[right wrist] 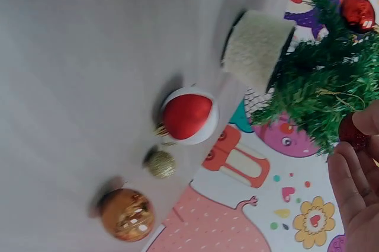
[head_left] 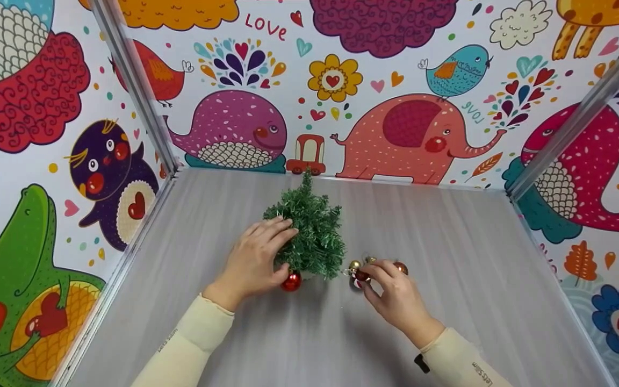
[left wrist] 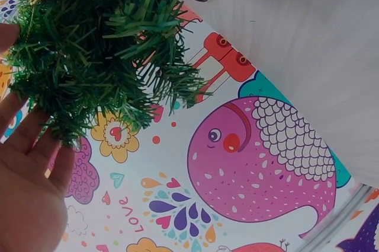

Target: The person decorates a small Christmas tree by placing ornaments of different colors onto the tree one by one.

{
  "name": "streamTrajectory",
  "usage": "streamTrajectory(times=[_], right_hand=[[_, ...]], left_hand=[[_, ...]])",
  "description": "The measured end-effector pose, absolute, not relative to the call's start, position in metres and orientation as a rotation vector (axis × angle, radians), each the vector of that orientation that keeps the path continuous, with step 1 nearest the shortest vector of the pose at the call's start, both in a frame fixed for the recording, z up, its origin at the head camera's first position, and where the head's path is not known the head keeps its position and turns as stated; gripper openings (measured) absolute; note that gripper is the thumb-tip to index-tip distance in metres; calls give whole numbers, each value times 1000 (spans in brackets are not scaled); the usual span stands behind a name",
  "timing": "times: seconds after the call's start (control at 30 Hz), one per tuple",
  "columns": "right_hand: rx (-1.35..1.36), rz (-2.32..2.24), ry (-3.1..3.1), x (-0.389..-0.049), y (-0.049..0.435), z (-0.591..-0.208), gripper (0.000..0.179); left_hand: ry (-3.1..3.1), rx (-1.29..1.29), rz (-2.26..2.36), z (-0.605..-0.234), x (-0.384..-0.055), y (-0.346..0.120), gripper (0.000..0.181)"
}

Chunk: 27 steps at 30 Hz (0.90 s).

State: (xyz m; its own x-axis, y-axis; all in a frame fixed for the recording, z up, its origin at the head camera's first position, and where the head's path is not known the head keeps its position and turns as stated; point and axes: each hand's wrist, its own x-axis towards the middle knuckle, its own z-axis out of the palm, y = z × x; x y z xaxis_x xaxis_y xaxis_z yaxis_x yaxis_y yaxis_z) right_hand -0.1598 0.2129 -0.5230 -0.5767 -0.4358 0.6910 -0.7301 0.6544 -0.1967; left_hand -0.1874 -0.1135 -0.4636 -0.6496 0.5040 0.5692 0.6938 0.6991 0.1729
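Sleeves [head_left: 183,341], 2, yours: right hand [head_left: 400,295] pinched 1 dark-red bauble [right wrist: 350,134]; left hand [head_left: 253,260], uncurled, touched tree [head_left: 315,234], which pushing might have toppled.

Green tree [head_left: 312,231] upright; shiny red bauble [head_left: 291,281] low on its front; dark-red ball [right wrist: 349,135] held beside.

Green tree [head_left: 312,236] with a cream, black-rimmed base [right wrist: 256,49]; shiny red bauble [head_left: 290,281]; glittery dark-red bauble [right wrist: 351,133]; red-and-white bauble [right wrist: 189,115]; gold glitter ball [right wrist: 161,164]; glossy amber bauble [right wrist: 127,214]; cream sleeves [head_left: 188,338]; grey streaked surface [head_left: 288,349], and along its far edge a white wall [head_left: 288,70] patterned with multicoloured cartoon animals [head_left: 237,126]
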Motion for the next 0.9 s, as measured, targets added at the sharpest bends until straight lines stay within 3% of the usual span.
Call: streamTrajectory(times=[0.9], right_hand=[[980, 849, -2163, -156, 181, -512, 33]], left_hand=[[-2398, -906, -470, -466, -188, -110, 63]])
